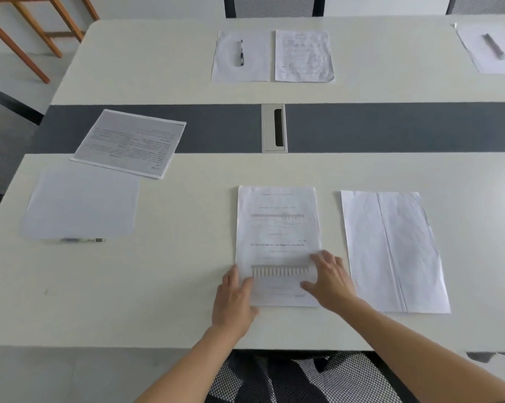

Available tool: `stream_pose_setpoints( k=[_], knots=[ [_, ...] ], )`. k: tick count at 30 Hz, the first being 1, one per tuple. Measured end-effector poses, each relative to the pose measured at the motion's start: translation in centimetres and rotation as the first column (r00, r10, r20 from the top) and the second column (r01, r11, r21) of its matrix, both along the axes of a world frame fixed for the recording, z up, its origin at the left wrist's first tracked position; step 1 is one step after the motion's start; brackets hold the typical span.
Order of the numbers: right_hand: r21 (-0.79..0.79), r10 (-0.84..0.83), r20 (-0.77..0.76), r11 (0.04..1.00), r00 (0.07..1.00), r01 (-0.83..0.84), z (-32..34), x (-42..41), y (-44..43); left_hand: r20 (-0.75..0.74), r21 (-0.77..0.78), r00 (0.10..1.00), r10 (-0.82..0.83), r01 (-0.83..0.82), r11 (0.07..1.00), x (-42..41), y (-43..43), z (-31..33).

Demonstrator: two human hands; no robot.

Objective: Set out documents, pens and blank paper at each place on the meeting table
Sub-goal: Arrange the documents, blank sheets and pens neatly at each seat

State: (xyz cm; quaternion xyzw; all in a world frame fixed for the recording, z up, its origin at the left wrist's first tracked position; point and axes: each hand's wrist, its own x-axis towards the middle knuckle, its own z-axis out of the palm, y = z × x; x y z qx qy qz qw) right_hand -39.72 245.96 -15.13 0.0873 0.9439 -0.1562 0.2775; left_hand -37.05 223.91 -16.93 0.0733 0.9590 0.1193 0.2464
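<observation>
A printed document (277, 228) lies straight in front of me near the table's front edge. My left hand (233, 301) rests on its lower left corner with straight fingers. My right hand (329, 280) lies flat on its lower right part, fingers spread. To the right of it lies a creased blank sheet (393, 251). At the left are a stack of blank paper (79, 203), a pen (82, 240) just below it, and a stack of printed documents (132, 142) lying askew.
Across the white table (158, 286), a far place holds a blank sheet with a pen (241, 52) and a printed document (303, 56). Another sheet with a pen (494, 47) lies far right. A cable hatch (274, 128) sits in the grey centre strip. A mesh chair (303, 379) stands below me.
</observation>
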Motion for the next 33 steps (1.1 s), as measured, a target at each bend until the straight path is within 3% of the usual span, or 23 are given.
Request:
stream_pose_setpoints(
  k=[8,11,14,19,23,27,29,31,33],
  knots=[
    [-0.009,0.038,-0.031,0.999,0.999,-0.038,-0.3,-0.1,0.2,-0.063,-0.019,0.997,-0.049,0.048,0.999,-0.8,-1.0,0.1],
    [-0.069,-0.166,-0.144,0.985,0.976,0.157,0.0,0.8,3.1,-0.080,-0.046,0.991,-0.105,0.102,0.994,-0.7,-0.4,1.0],
    [-0.094,-0.443,-0.293,0.895,0.847,0.435,0.7,1.7,8.3,-0.132,0.016,0.980,-0.147,0.150,0.989,-0.5,2.0,2.4],
    [0.002,-0.776,-0.128,0.623,0.618,0.782,0.4,3.3,17.5,-0.137,0.213,0.966,-0.220,0.245,0.946,0.9,9.1,4.4],
    [-0.035,-0.789,-0.018,0.615,0.615,0.788,-0.1,3.3,20.2,-0.095,0.256,0.951,-0.294,0.309,0.916,1.4,15.7,4.6],
    [-0.114,-0.788,-0.075,0.616,0.611,0.780,0.1,2.9,20.9,-0.061,0.216,0.930,-0.364,0.368,0.904,1.8,21.2,4.0],
    [-0.225,-0.780,-0.110,0.623,0.616,0.749,0.6,2.8,20.6,-0.025,0.152,0.923,-0.383,0.383,0.911,1.7,22.9,3.1],
    [-0.425,-0.790,-0.010,0.558,0.612,0.713,0.7,2.7,20.3,0.053,0.047,0.912,-0.406,0.404,0.914,1.5,23.5,1.9],
    [-0.526,-0.782,0.068,0.499,0.619,0.688,0.4,3.0,20.3,0.105,-0.031,0.902,-0.419,0.424,0.905,1.4,23.7,0.8]
  ],
)
